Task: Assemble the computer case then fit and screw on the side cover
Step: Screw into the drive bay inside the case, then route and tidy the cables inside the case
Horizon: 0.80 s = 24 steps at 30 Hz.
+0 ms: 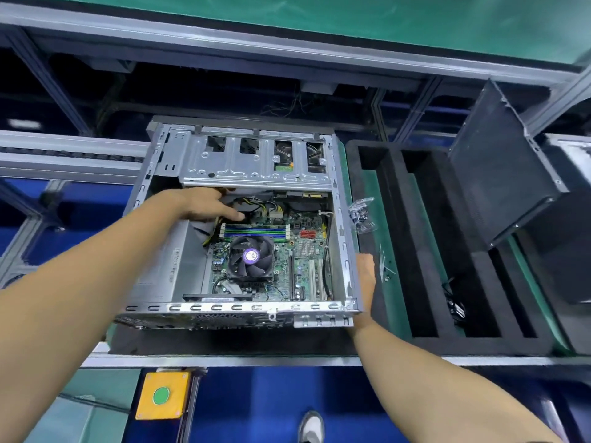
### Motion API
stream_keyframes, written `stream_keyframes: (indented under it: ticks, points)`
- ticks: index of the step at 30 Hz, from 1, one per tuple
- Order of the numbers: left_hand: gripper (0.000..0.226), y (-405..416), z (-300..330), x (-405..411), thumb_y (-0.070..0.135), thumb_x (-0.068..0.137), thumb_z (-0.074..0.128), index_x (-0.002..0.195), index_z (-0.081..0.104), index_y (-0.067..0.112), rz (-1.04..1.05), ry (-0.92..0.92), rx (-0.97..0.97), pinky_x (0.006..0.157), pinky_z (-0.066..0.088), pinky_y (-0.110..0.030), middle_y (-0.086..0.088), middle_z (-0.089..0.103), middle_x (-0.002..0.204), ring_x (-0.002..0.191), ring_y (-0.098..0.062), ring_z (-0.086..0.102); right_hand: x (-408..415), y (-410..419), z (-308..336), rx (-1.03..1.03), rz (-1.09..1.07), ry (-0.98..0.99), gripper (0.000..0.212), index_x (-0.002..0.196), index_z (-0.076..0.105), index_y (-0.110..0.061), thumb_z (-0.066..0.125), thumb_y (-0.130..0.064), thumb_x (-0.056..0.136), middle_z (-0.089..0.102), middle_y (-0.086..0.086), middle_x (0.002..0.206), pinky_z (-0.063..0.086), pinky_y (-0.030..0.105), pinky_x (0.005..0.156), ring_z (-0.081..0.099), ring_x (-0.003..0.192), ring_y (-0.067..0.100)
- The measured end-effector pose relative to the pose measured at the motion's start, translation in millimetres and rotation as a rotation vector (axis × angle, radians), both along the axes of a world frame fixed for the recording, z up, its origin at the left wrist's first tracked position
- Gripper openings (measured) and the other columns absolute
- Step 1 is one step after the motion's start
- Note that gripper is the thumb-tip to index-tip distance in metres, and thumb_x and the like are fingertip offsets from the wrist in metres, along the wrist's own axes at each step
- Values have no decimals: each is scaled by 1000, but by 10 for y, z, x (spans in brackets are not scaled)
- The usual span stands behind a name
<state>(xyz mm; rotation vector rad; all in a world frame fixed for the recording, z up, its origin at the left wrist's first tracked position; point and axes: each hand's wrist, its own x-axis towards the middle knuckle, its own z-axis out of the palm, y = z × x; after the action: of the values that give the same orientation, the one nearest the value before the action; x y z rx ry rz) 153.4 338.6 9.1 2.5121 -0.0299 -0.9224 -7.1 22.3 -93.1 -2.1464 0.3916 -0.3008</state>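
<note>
Head view, boxy metal computer case (195,307), ribbed black foam tray (479,342)

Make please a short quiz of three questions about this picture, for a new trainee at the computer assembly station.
1. True or false: the side cover is already fitted on the computer case.
2. Which part does the left hand reach toward? A) the CPU fan B) the cables under the drive cage C) the bag of screws
3. Fill in: the right hand rests against the ____ wall of the case.

Key:
1. False; it stands apart, leaning to the right of the foam tray.
2. B
3. right
</note>
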Motion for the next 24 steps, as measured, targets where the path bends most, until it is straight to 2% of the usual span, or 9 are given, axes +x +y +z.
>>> stream_keyframes:
  ticks: [2,4,6,8,10,13,15,19,24]
  points:
    - [107,16,95,-37,84,58,73,124,59,1,0,95,-15,88,46,-33,-6,59,108,96,-22,57,-16,9,28,91,33,-23,18,87,59,-53,55,-35,84,48,-16,95,44,21,75,50,82,0]
    - [101,-12,234,-103,82,74,62,133,53,1,-64,99,127,105,42,-40,-12,55,134,116,-27,53,-12,-32,36,176,18,-10,14,99,60,-30,53,-25,88,48,-2,104,42,28,81,49,93,2]
    - [88,-81,375,-181,72,88,55,140,48,2,-109,56,231,110,38,-41,-13,48,147,127,-29,49,-12,-55,54,250,-12,26,25,105,58,-9,47,-22,86,47,7,108,44,40,88,49,101,22]
    - [78,-203,544,-268,63,96,51,144,44,3,-148,55,286,112,36,-40,-14,44,152,135,-30,45,-47,-100,82,229,11,54,29,110,56,-9,46,3,85,46,7,111,44,44,93,47,103,29]
    - [67,-341,709,-339,57,102,44,146,44,6,-197,55,381,111,36,-39,-12,45,153,137,-30,45,-86,-239,160,168,69,47,38,109,53,-18,43,8,83,45,1,109,38,32,91,44,103,21]
    - [50,-640,987,-396,46,106,42,139,52,10,-234,32,458,108,40,-39,-9,56,142,128,-28,54,-18,-730,320,28,42,3,29,101,50,-21,45,2,84,46,-2,104,29,25,79,38,98,16]
    - [37,-890,1118,-352,31,108,43,122,60,1,-266,42,432,98,52,-45,-12,68,115,105,-30,65,84,-1212,369,-76,-2,63,21,98,50,-15,48,3,87,47,2,106,29,31,78,39,101,22]
    - [24,-1544,1286,-213,24,104,48,100,56,1,-321,-51,305,73,53,-38,-11,70,92,78,-27,70,182,-2136,356,-266,62,428,15,98,46,-12,48,2,93,45,11,114,44,42,75,46,95,29]
    - [19,-2455,1232,-77,33,101,57,103,52,15,-431,-291,190,75,42,-37,-1,59,93,90,-26,55,161,-2681,209,-493,379,764,32,122,45,-7,52,5,93,40,16,133,49,50,98,45,121,37]
